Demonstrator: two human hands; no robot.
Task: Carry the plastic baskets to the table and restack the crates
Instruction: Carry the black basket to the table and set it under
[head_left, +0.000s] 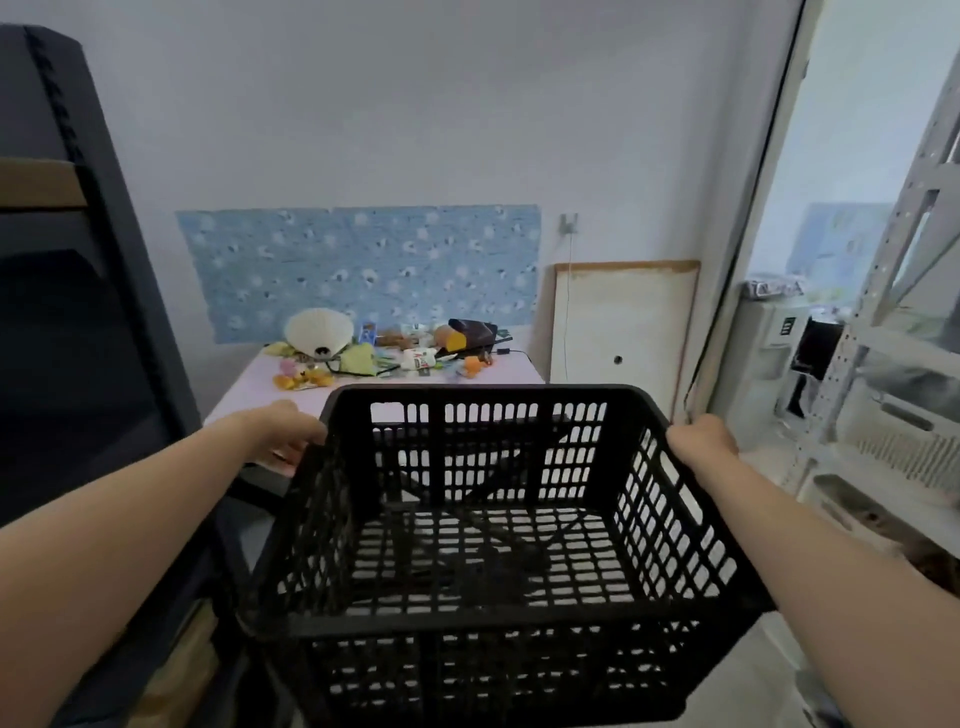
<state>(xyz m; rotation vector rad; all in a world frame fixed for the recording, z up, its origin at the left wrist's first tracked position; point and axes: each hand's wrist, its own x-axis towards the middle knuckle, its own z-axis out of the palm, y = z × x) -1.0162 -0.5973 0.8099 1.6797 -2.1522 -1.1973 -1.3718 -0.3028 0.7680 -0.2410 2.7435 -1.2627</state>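
gripping black basket (483, 561) by opposite side rims with left hand (283, 434) and right hand (701, 439), arms outstretched toward the table (249, 384).

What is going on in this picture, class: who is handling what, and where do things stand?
A person holds an empty black plastic basket in the air, the left hand gripping its left rim and the right hand its right rim. The table lies just ahead, with soft toys scattered at its far end. The basket is not yet set down on it.
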